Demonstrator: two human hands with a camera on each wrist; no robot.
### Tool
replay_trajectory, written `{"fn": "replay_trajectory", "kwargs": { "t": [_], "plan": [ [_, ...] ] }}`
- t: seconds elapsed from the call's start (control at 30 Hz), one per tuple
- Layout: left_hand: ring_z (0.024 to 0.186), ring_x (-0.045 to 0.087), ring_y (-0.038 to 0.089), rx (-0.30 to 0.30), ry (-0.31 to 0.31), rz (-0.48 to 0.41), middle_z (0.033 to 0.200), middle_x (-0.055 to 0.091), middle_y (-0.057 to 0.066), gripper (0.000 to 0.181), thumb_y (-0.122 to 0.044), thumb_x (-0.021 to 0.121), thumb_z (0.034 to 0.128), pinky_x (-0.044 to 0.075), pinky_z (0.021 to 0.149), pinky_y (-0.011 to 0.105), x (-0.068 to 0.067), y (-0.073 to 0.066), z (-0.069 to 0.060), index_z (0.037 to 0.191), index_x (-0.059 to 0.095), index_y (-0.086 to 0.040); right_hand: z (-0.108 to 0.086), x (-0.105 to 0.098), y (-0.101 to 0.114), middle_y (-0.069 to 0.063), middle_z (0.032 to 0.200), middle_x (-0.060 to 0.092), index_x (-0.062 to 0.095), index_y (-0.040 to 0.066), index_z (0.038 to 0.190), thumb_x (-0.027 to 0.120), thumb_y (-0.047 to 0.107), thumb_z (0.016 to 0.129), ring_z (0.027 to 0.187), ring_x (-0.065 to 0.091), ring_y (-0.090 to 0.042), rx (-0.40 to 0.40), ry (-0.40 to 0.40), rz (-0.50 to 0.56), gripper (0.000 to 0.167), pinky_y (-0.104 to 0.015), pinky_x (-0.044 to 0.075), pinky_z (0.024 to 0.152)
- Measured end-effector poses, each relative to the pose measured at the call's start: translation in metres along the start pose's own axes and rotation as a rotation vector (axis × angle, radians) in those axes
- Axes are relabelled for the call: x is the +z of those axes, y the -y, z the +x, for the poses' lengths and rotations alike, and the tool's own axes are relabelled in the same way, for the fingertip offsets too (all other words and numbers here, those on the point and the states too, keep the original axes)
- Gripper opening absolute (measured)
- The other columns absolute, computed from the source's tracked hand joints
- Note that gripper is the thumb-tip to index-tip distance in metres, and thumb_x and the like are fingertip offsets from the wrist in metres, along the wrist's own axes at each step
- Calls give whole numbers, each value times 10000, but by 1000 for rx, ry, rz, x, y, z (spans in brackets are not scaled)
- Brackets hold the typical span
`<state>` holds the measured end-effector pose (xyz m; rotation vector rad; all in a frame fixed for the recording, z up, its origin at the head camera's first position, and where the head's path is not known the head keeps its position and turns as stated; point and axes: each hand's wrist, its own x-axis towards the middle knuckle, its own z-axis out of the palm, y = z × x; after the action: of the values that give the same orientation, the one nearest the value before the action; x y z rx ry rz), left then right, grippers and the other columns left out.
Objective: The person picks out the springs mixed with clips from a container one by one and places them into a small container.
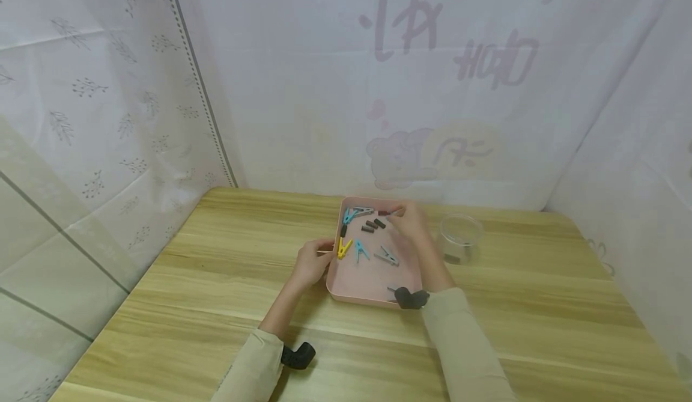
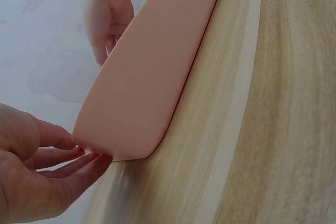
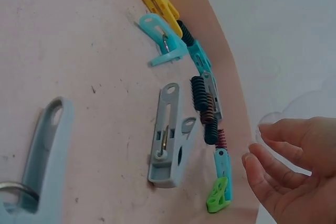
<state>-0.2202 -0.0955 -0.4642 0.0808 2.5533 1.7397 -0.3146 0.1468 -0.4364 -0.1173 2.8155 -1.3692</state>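
Observation:
A pink tray holds a yellow clip, blue clips, grey clips and several dark springs. My left hand touches the tray's left side; in the left wrist view its fingertips rest on the pink wall, the hand fairly straight-fingered. Over the far right corner is my right hand, close to a red spring. The right wrist view shows that hand with thumb and fingers apart and nothing between them, beside a blue clip and a green clip.
To the right of the tray a clear round container stands on the wooden table, with something dark at its bottom. Printed pale curtains hang behind the table and at both sides. Each wrist carries a black device.

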Motion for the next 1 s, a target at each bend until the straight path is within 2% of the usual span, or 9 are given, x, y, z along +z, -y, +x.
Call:
{"fn": "replay_trajectory", "kwargs": {
  "t": [0.17,0.47,0.73,1.0],
  "plan": [
    [1157,706,436,-3,-3,-9,1259,690,286,352,29,584,1016,634,923,429,1,2,1,1352,640,117,1,5,-3,-320,1234,692,705,-99,1203,659,37,1002,1122,686,-462,-5,-9,-19,247,-496,619,917],
    [1164,703,432,-1,-5,-2,1257,699,279,352,13,593,1019,628,934,441,1,2,2,1353,644,111,4,14,-8,-280,1363,631,715,-87,1174,638,29,998,1212,636,-446,13,-8,11,224,-525,582,994],
    [1158,705,432,-7,-4,-6,1251,698,277,352,19,593,1017,634,921,434,1,3,2,1355,645,107,3,21,-8,-269,1292,622,709,-99,1169,650,10,999,1136,654,-405,54,-26,54,211,-454,605,946],
    [1159,706,429,-7,-9,-2,1254,698,279,349,23,591,1017,634,923,430,1,3,2,1350,646,110,4,24,-7,-267,1202,672,711,-87,1172,669,23,980,1091,666,-392,83,-33,43,226,-447,601,925]
  ]
}}
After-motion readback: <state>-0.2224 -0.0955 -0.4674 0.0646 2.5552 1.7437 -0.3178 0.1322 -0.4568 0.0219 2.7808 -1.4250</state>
